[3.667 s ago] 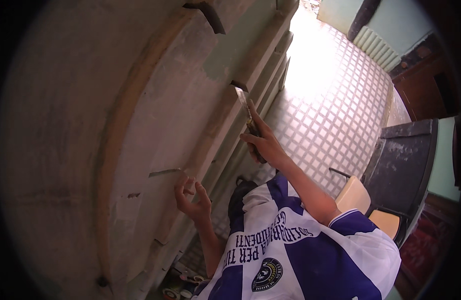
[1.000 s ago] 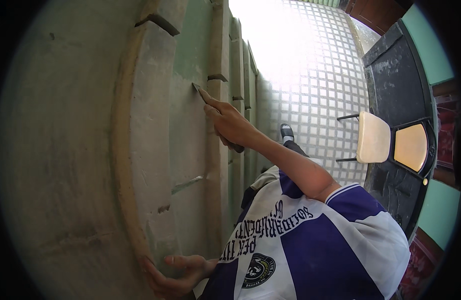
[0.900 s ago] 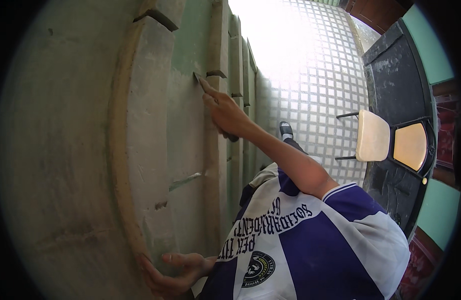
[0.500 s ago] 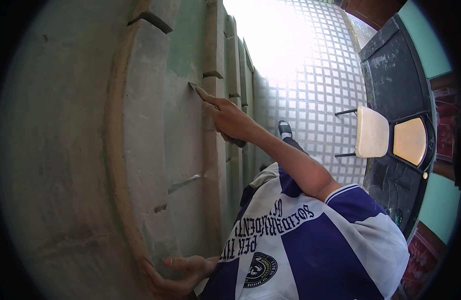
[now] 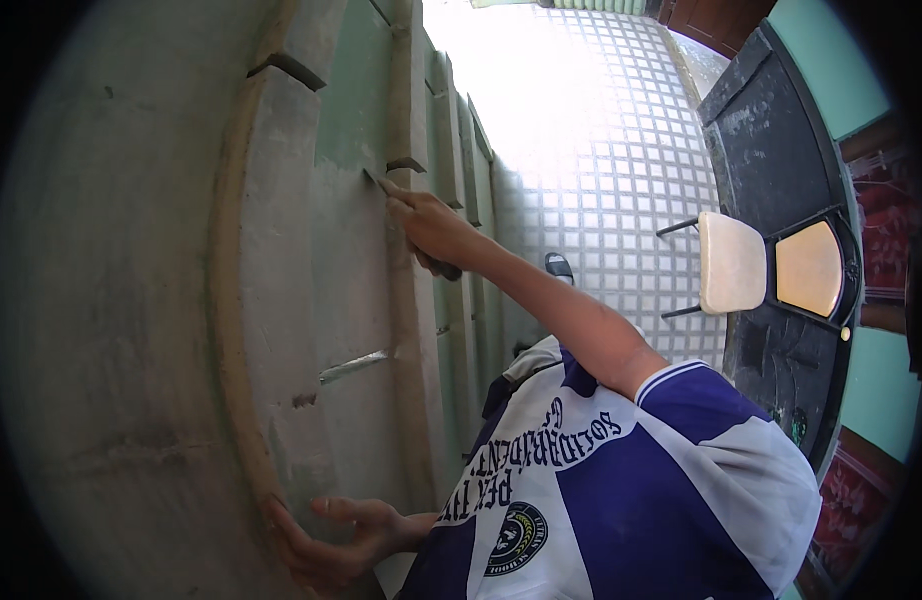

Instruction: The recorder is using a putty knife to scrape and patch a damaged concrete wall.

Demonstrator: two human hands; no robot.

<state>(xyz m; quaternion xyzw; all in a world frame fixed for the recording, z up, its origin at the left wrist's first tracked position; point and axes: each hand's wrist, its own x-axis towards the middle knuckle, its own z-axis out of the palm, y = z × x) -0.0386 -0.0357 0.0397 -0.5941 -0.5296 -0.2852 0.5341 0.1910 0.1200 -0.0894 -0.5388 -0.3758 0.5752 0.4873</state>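
My right hand (image 5: 436,232) is closed round a putty knife (image 5: 375,182); its dark handle end shows behind the palm. The thin blade meets a recessed panel (image 5: 353,260), part grey-white and part green, between two raised, pale frame bars. Lower down in the recess is a light slit or groove (image 5: 353,367). Near the lower edge of the view, my left hand (image 5: 346,540) rests with its fingers stretched along the edge of the left frame bar (image 5: 243,400) and the thumb apart. Its fingertips are partly hard to make out.
More raised bars (image 5: 449,140) run beyond the right-hand one. To the right are a tiled floor (image 5: 621,180), a chair with a cream seat (image 5: 733,262), and a black panel (image 5: 771,150) against a turquoise wall. My sandalled foot (image 5: 558,266) stands on the tiles.
The whole view has shifted slightly, so the scene sits further left. The putty knife has moved a little up the panel, its blade now looking thinner. My left hand stays at the bar's edge.
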